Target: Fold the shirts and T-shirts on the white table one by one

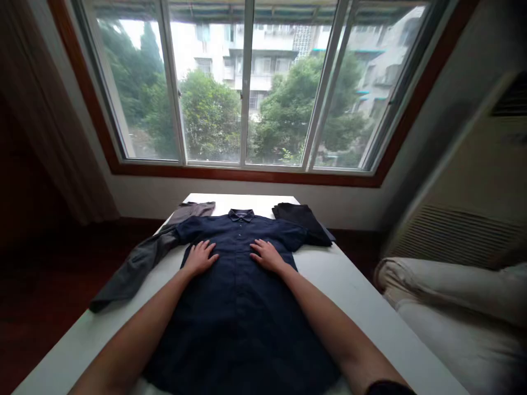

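Observation:
A dark navy short-sleeved shirt (236, 307) lies spread out, front side up, on a white table (358, 296). Its collar is at the far end and its hem is nearest me. My left hand (200, 257) rests flat on the left part of the chest, fingers spread. On the right part, my right hand (267, 255) lies the same way, palm down with fingers apart. Both hands touch the cloth without gripping it. The two sleeves stretch out sideways, the left one reaching a grey garment and the right one meeting dark folded clothes.
Dark grey trousers or a similar long garment (132, 274) hang over the table's left edge, near a grey-brown cloth (195, 209). Folded black clothing (302, 216) lies at the far right corner. A beige sofa-like padded piece (453, 296) stands right of the table; a window is beyond.

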Demonstrator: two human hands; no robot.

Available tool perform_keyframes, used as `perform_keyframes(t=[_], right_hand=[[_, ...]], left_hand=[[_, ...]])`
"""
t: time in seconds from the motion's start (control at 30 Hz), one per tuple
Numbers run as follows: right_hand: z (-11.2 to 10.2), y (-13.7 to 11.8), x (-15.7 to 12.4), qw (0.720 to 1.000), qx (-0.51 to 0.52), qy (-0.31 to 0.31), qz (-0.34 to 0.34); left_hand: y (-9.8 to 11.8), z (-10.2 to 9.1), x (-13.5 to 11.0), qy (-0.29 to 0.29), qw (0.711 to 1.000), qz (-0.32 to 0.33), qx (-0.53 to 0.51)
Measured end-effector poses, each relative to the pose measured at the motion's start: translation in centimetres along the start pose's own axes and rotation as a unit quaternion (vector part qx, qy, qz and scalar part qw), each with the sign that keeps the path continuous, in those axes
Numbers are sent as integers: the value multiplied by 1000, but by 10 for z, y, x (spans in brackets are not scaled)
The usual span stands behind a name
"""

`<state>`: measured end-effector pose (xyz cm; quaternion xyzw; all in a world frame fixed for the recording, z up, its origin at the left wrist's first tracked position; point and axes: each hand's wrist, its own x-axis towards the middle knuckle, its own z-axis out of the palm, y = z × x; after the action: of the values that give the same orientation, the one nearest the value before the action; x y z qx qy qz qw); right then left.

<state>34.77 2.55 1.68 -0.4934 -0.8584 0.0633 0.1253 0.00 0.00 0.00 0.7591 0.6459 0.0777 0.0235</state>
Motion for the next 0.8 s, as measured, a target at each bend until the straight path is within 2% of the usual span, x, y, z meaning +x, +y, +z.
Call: perform_keyframes(t=[0.17,0.33,0.53,0.7,0.8], right_hand=[[0,3,1,998,-11,11,57],[1,3,1,1000,0,4,29],[3,6,3,997,-11,21,74],[1,5,1,999,-5,13,38],[1,4,1,998,-17,20,53]], left_hand=[[1,0,2,2,1000,-1,-5],[1,0,2,3,1000,-3,-13],[2,0,1,4,1000,-2,-17],[1,-1,2,3,1000,-4,-16],[2,-1,1,2,1000,-4,-17]])
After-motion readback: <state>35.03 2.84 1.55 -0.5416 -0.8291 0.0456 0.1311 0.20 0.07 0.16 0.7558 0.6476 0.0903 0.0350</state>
